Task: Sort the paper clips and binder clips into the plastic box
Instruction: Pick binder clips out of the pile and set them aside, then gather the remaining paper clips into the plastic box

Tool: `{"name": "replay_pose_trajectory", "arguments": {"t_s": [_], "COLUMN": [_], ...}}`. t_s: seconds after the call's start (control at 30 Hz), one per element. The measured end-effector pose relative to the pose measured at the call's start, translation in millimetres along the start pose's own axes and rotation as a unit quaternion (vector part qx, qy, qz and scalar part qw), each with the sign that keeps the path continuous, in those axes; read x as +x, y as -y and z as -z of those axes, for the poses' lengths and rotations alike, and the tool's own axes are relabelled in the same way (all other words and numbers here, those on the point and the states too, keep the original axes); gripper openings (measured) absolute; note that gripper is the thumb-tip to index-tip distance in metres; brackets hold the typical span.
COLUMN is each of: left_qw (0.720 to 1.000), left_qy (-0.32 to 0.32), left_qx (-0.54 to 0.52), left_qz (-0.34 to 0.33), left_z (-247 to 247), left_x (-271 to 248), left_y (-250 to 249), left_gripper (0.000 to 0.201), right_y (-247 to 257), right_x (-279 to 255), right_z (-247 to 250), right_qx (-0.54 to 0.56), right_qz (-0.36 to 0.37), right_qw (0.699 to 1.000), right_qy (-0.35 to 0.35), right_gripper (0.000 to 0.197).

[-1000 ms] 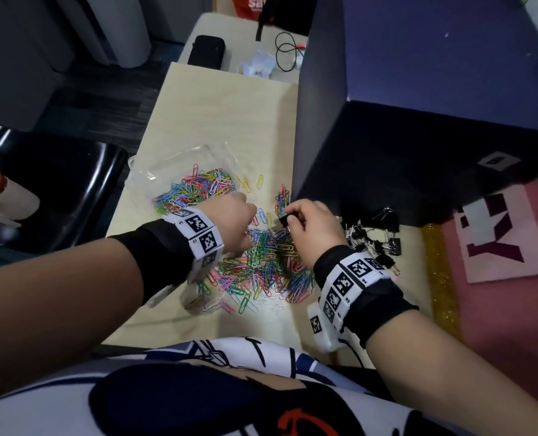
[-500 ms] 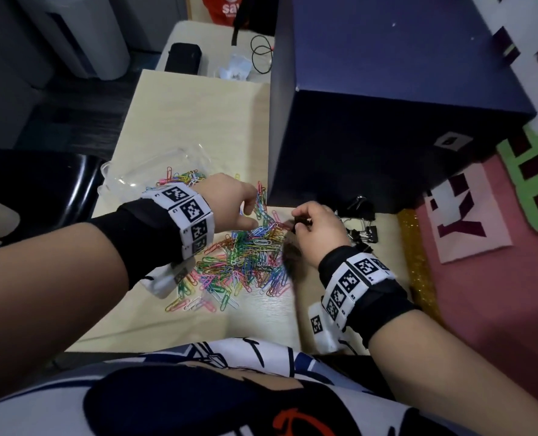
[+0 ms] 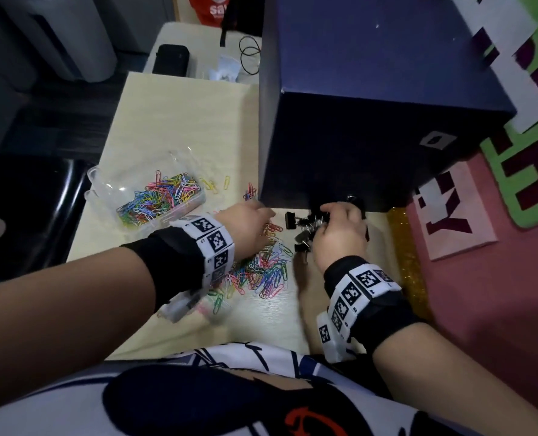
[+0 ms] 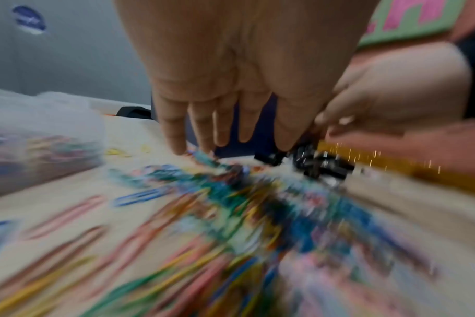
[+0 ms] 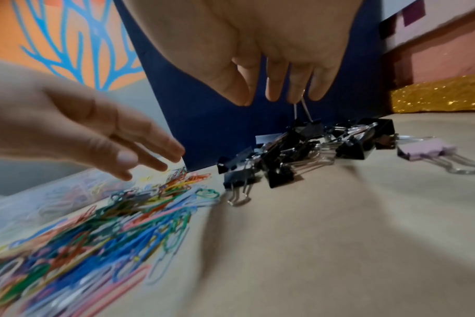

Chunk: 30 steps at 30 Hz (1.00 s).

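A clear plastic box [image 3: 104, 196] at the table's left holds coloured paper clips [image 3: 157, 199]. A loose pile of paper clips [image 3: 261, 272] lies in front of me, and my left hand [image 3: 249, 228] rests its straight, spread fingertips [image 4: 176, 148] on the pile's far edge. Black binder clips [image 3: 302, 228] are heaped against the navy box. My right hand [image 3: 340, 234] hovers over them with fingers hanging loosely. One clip's wire handle [image 5: 301, 111] stands up to touch its fingertips, and the thumb stays apart.
A big navy box [image 3: 371, 105] fills the table's right rear, right behind the binder clips. A pale purple binder clip [image 5: 426, 150] lies to their right. A gold glitter strip [image 3: 406, 253] edges the table on the right, and a black chair [image 3: 25, 209] stands at left.
My right hand carried a black binder clip from the paper clip pile rightward to the binder clip heap. My left hand slid over the pile's far edge. The head view shifted right.
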<state>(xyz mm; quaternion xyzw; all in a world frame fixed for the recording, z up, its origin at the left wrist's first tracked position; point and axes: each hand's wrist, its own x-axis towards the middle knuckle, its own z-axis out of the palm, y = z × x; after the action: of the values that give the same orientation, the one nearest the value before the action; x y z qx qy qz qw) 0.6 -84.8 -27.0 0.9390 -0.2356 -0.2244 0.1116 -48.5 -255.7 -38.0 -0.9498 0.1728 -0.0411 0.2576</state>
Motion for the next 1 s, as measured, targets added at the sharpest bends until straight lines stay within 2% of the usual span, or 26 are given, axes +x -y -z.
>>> {"name": "replay_pose_trajectory", "arguments": {"t_s": [0.1, 0.2, 0.3, 0.4, 0.53, 0.6, 0.67, 0.77, 0.87, 1.0], "left_qw": [0.995, 0.994, 0.996, 0.998, 0.996, 0.989, 0.981, 0.975, 0.976, 0.980], "left_qy": [0.037, 0.051, 0.049, 0.031, -0.075, -0.118, -0.131, -0.101, -0.046, -0.018], "left_qx": [0.090, 0.096, 0.056, 0.044, 0.043, 0.070, 0.085, 0.114, 0.151, 0.139], "left_qz": [0.029, -0.011, -0.055, -0.040, 0.014, 0.062, 0.117, 0.158, 0.147, 0.140], "left_z": [-13.1, -27.2, -34.4, -27.4, -6.3, 4.8, 14.9, 21.8, 23.3, 25.0], "left_x": [-9.0, -19.1, -28.6, -36.5, -50.9, -58.1, -63.8, -68.5, -69.9, -71.2], "left_y": [17.6, 26.7, 28.7, 37.1, 62.4, 76.4, 89.6, 107.0, 116.0, 123.2], "left_gripper": [0.060, 0.067, 0.065, 0.059, 0.043, 0.037, 0.036, 0.033, 0.035, 0.036], "right_y": [5.5, 18.3, 37.1, 52.7, 72.2, 84.0, 96.9, 116.3, 128.9, 131.1], "right_x": [-4.8, -5.6, -3.5, -2.6, -6.4, -5.1, 1.4, 17.7, 36.0, 47.6], "right_z": [-6.6, -14.6, -26.5, -38.4, -46.7, -51.3, -57.6, -70.0, -81.9, -96.8], "right_qx": [0.018, 0.006, -0.003, -0.072, -0.143, -0.128, -0.096, -0.069, -0.086, -0.147], "right_qz": [0.074, 0.139, 0.150, 0.119, 0.123, 0.145, 0.168, 0.183, 0.165, 0.162], "right_qw": [0.996, 0.979, 0.958, 0.938, 0.927, 0.932, 0.940, 0.944, 0.946, 0.929], "right_qy": [0.045, 0.149, 0.243, 0.316, 0.323, 0.307, 0.282, 0.265, 0.267, 0.299], "right_gripper": [0.031, 0.034, 0.046, 0.059, 0.052, 0.046, 0.039, 0.042, 0.054, 0.075]}}
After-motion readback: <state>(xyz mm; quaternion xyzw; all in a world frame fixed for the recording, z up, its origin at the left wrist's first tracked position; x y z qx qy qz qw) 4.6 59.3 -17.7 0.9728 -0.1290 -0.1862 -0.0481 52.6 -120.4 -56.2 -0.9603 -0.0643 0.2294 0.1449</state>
